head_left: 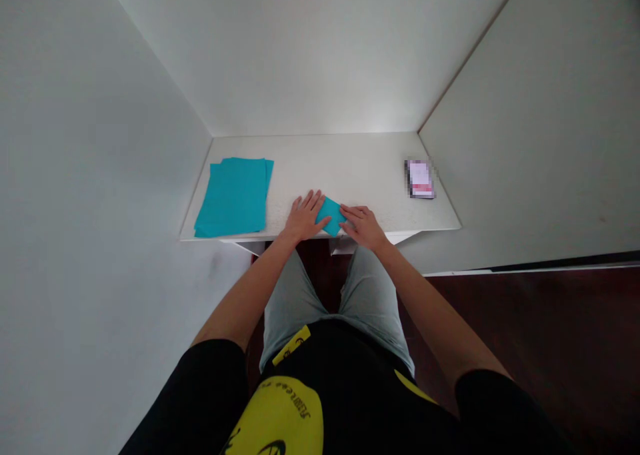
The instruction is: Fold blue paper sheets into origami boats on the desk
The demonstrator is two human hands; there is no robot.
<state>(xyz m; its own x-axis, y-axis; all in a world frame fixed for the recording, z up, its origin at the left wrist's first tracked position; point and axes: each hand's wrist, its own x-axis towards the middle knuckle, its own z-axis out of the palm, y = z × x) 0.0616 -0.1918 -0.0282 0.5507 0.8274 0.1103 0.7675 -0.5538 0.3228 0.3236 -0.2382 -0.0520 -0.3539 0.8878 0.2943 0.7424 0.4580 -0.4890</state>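
A small folded piece of teal paper [331,214] lies near the front edge of the white table [350,168]. My left hand [304,217] rests flat on its left part, fingers stretched out and spread. From the right, my right hand [363,225] presses on the paper's right edge, its fingers extended and lying low on the paper and table. Neither hand lifts the paper off the surface.
A stack of teal paper sheets [234,195] lies on the table's left side. A small pink and white blurred card or device [420,178] sits at the right rear. White walls close in on the left, back and right. Dark floor shows below right.
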